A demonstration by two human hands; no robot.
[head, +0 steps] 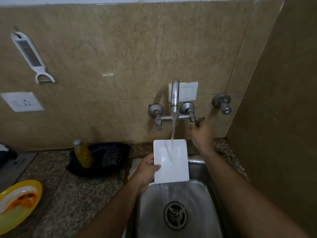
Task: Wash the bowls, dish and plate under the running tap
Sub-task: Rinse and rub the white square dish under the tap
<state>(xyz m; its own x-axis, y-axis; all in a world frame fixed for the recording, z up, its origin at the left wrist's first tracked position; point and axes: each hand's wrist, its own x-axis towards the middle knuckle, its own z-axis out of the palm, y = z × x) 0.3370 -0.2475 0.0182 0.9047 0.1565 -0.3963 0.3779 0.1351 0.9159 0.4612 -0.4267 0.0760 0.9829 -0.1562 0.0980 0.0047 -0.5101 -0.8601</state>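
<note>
A white square dish [173, 166] is held over the steel sink [197, 200], tilted under the stream of water falling from the tap spout [175, 95]. My left hand [147, 170] grips the dish by its left edge, thumb on top. My right hand [200, 133] is raised to the wall and its fingers are curled round the right tap handle [199, 121]. A yellow plate [32, 186] with a white bowl [13, 198] smeared with orange food sits on the counter at the far left.
A yellow bottle [83, 154] stands in a black tray [113, 160] on the granite counter [68, 194] left of the sink. A second tap handle [158, 121] and a separate valve [223, 103] stick out of the tiled wall. A peeler [29, 54] hangs upper left.
</note>
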